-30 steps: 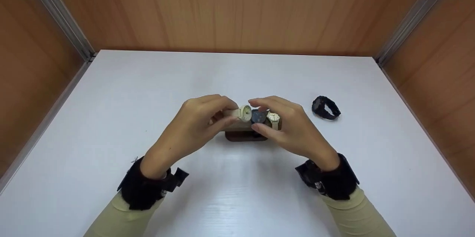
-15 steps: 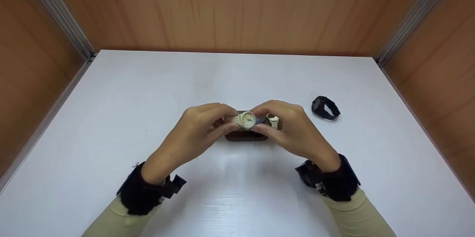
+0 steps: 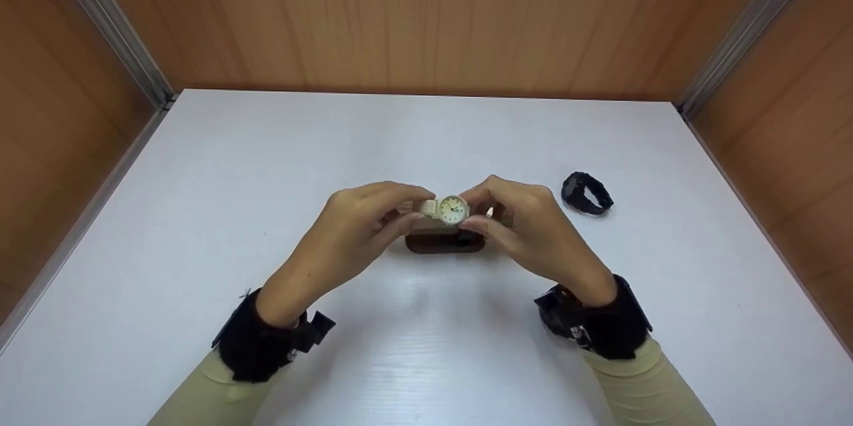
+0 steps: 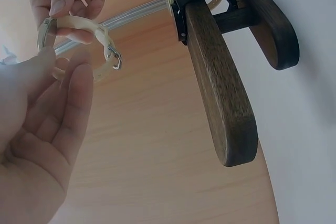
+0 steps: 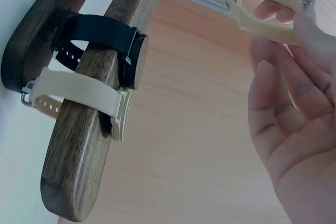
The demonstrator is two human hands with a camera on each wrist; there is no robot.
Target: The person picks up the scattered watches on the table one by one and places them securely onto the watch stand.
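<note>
Since a second ago both hands have lifted the cream watch point(image 3: 452, 210) off the wooden stand point(image 3: 445, 242), and it now hangs just above the bar. My left hand point(image 3: 353, 226) pinches one side of the strap and my right hand point(image 3: 526, 226) the other, fingers clamped on the band. I'd judge the thing to do is keep the strap loop open and level. Its dial faces up toward me, and the strap's long axis runs left to right. Well apart at right lies a black watch point(image 3: 586, 193) on the white table point(image 3: 426, 346).
</note>
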